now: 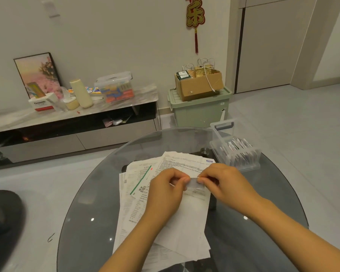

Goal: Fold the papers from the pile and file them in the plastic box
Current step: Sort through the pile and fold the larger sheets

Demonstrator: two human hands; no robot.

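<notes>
Round and glass-topped, the counter (82, 213) is seen curving off at its left and right edges, with bare glass left on both sides of the pile of papers (165, 193) at its middle. The pile is laid with its long axis running from the near edge toward the far edge, its sheets fanned slightly to the left. Above it, a small folded paper (193, 183) is held, its long axis lying left to right. The left hand (163, 193) is brought in from the near left and its grip is pinched on the paper's left end; the right hand (224, 185) is brought in from the near right and its grip is pinched on the right end. Farther off, at the counter's far right edge, the plastic box (241, 158) is set with its lid tipped up, folded papers standing inside. Beyond, open floor (283, 118) is seen.
</notes>
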